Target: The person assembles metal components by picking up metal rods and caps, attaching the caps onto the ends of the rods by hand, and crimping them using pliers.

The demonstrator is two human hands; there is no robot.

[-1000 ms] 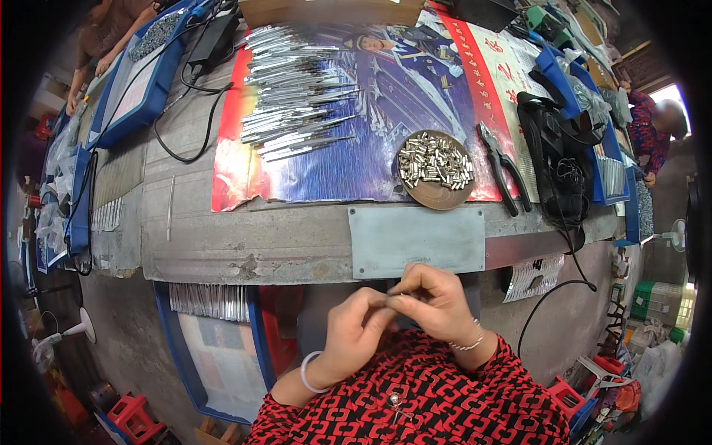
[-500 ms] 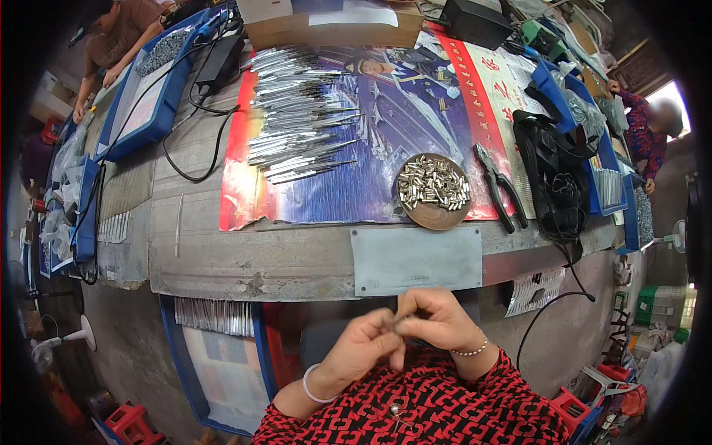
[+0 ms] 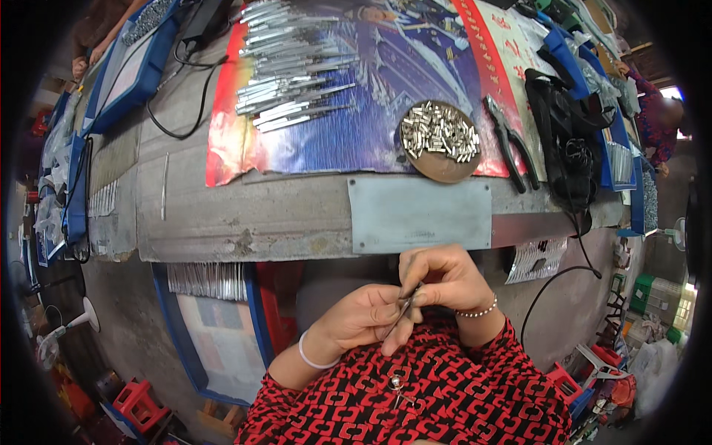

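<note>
Rod (image 3: 406,305), thin and dark, slants before our patterned top (image 3: 460,386); our left hand (image 3: 362,317) and right hand (image 3: 449,278) both pinch it, fingers (image 3: 430,295) closed. Beyond, we see a pale plate (image 3: 421,211), a brown dish (image 3: 447,173) and pliers (image 3: 512,144).

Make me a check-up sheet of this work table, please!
Surface: grey workbench, partly covered by a ragged-edged poster.
Work things: slim dark piece; silvery rods on the poster; short metal tubes in a brown dish.
Clutter: pliers and black strapped bundle, right of the dish.
Hands: left hand and right hand both hold the slim dark piece.
Cables: black cable loops at left; second cable hangs at right.
Surroundings: red stool, blue tray, co-worker at right.
</note>
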